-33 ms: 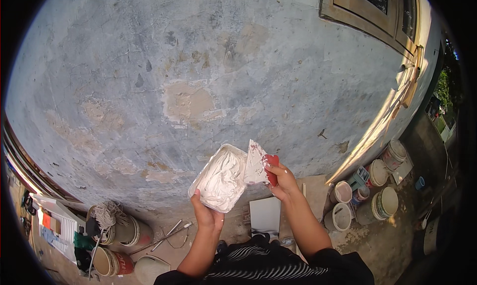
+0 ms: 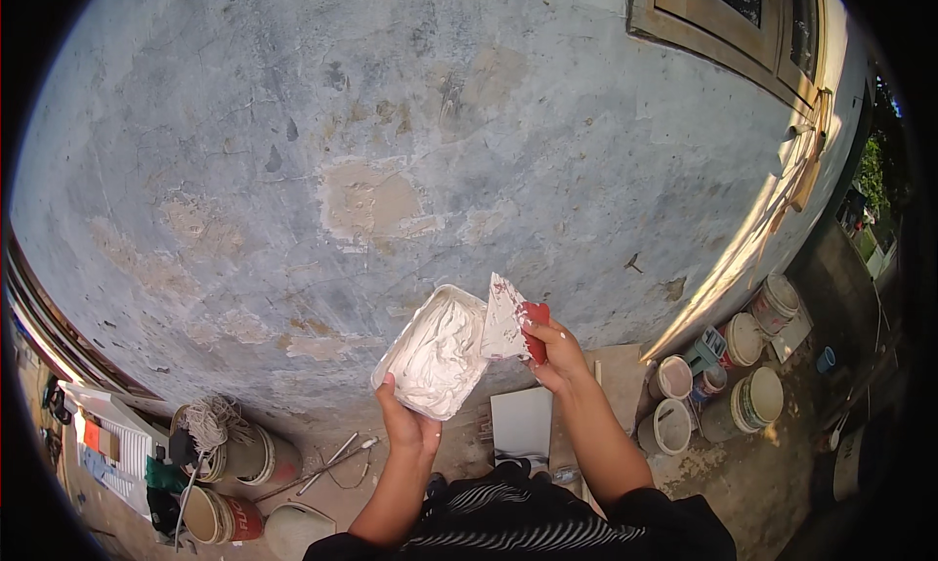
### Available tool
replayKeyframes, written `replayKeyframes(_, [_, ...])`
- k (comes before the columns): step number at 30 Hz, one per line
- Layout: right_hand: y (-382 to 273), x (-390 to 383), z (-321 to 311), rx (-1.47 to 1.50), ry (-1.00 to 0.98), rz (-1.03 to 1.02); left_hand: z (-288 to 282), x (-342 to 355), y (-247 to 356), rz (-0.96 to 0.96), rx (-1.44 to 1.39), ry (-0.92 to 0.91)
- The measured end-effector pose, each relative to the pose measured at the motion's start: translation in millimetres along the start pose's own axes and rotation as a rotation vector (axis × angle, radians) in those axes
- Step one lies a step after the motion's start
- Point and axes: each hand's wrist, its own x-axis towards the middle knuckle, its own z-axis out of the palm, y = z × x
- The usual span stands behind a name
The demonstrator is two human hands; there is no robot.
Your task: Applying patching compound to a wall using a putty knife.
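Observation:
My left hand (image 2: 405, 419) grips the near left side of a white rectangular tub (image 2: 440, 351), its thumb over the rim. Thick white putty (image 2: 440, 358) fills the tub in swirls and ridges. In my right hand (image 2: 557, 354) is a putty scraper (image 2: 503, 322) with a red handle part; its wide blade is smeared with putty and stands right at the tub's right rim. White specks stick to my right fingers. Both hands are in front of a worn blue-grey wall (image 2: 547, 170), where a beige filled patch (image 2: 371, 201) shows above the tub.
Several buckets (image 2: 672, 426) stand at the lower right along the wall. At the lower left are more buckets (image 2: 223, 515), a mop head (image 2: 213, 421) and thin rods (image 2: 327, 463). A wooden window frame (image 2: 723, 43) is at the upper right. A pale board (image 2: 521, 424) lies by my feet.
Almost nothing differs. The scraper in my right hand has shifted very slightly upward beside the tub; my left hand holds the tub in nearly the same place.

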Motion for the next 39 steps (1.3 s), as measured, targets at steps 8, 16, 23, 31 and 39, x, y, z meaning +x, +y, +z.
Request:
replayKeyframes(8, [-22, 15, -8, 0.0, 0.064, -0.05, -9, -6, -6, -0.069, 0.1, 0.014])
replayKeyframes(16, [-60, -2, 5, -0.418, 0.208, -0.668, -13, -12, -2, -0.135, 0.115, -0.009])
replayKeyframes(23, [-60, -39, 27, -1.209, -0.039, -1.255, -5, -14, 4, -0.166, 0.163, -0.016])
replayKeyframes(31, [-66, -26, 16, -1.336, -0.076, -1.322, -3, -16, 10, -0.206, 0.145, -0.074])
replayKeyframes(39, [-64, -27, 14, -1.477, -0.19, -1.439, -1, -16, 9, -0.247, 0.14, -0.093])
